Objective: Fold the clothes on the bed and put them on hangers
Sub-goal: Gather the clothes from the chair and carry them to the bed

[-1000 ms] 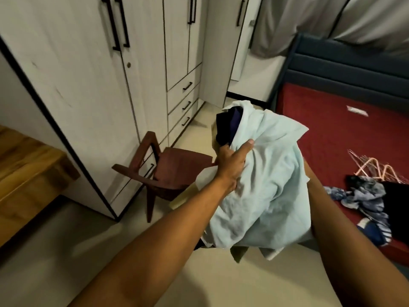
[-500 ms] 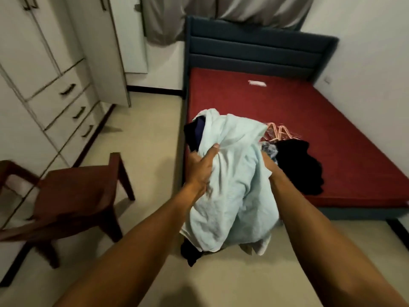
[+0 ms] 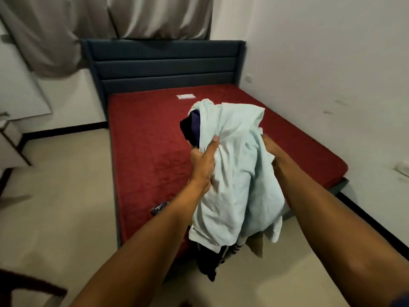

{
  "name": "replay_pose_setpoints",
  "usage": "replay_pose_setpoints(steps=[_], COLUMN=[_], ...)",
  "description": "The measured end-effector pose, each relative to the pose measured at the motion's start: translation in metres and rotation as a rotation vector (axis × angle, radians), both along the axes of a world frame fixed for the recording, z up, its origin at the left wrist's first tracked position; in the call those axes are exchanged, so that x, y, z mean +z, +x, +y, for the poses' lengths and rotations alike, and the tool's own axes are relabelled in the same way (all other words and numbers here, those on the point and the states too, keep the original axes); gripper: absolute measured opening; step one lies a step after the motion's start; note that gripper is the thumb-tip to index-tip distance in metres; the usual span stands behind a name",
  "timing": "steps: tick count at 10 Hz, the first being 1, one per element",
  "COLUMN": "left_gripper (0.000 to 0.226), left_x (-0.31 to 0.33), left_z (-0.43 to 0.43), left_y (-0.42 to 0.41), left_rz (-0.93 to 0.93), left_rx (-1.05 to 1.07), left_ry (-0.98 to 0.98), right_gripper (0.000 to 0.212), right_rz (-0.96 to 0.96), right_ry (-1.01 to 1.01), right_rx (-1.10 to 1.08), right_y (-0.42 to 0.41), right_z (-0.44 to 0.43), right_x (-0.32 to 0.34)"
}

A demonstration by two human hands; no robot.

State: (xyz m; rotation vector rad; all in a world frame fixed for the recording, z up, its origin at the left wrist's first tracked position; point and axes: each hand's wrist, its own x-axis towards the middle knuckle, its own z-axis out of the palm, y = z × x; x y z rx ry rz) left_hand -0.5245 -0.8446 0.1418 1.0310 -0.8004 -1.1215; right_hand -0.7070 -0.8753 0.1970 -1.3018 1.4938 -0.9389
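I carry a bundle of clothes (image 3: 239,173) in front of me, above the foot of the bed. Its outer layer is a pale blue-white garment; dark navy cloth (image 3: 192,127) pokes out at the top left, and dark striped pieces hang below. My left hand (image 3: 204,165) grips the bundle's left side, thumb pressed into the pale cloth. My right hand (image 3: 271,151) holds the right side, its fingers mostly hidden behind the fabric. A patterned garment (image 3: 160,208) shows on the red mattress just under my left forearm. No hangers are in view.
The bed (image 3: 150,138) has a red mattress, a dark blue headboard and a small white label near its head. White wall runs along its right side. Beige floor lies to the left. A dark chair edge (image 3: 26,286) sits at bottom left. Grey curtains hang behind.
My view has swung right, from the wardrobe and chair to facing the bed head-on. Both hands keep the same hold on the bundle, which now covers the clothes and hangers on the bed.
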Motion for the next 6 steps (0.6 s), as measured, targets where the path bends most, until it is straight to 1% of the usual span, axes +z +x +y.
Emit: replay_pose_setpoints(steps=[1,2,3,4,5,6], left_gripper=[0.026,0.019,0.035,0.04,0.079,0.09], left_x=[0.006,-0.003,-0.029,-0.086,-0.162,-0.234], left_z=[-0.062,-0.12,-0.178,-0.232,-0.278,-0.303], left_y=[-0.02,-0.037,-0.049,-0.053,-0.051,-0.043], left_rz=[0.016,-0.041,-0.141,-0.34,-0.554,-0.588], left_rx=[-0.071,-0.136,-0.167,-0.22,-0.339,-0.494], left_ry=[-0.008,0.023,0.107,0.218,0.436,0.664], right_gripper=[0.023,0.019,0.02,0.012,0.038,0.051], right_rz=[-0.009,0.019,0.08,0.113,0.184,0.247], right_ry=[-0.054,-0.083,-0.061,0.008,0.153,0.415], right_rx=[-0.017,-0.079,-0.072,-0.079,-0.044,-0.059], right_y=[-0.021,-0.039,-0.058,-0.066,-0.076,-0.091], right_z=[-0.065,-0.122,-0.177,-0.223,-0.274,-0.302], right_x=[0.003,0.009,-0.01,-0.061,-0.151,-0.265])
